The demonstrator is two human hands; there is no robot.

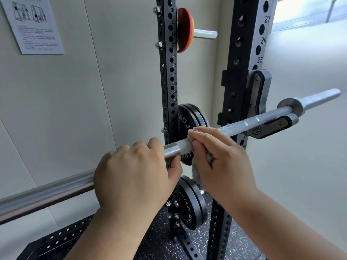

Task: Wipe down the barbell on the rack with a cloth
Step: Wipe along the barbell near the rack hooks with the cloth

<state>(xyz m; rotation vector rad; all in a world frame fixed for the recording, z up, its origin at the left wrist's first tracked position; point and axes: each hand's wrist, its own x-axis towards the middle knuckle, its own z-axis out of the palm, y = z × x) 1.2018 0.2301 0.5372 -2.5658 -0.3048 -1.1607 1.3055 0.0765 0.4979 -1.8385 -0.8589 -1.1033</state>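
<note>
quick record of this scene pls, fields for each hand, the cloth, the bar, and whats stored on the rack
left hand: grips the barbell shaft directly
right hand: holds the grey cloth around the bar
cloth: one end hangs below the bar
barbell: rests in the J-hook on the rack upright
stored: black plates, red plate higher up
wall: printed sheet

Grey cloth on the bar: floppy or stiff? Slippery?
Probably floppy: the cloth hangs limp below the barbell. Likely light: the right hand holds it bunched. Its fuzzy surface suggests it won't slip much.
</note>
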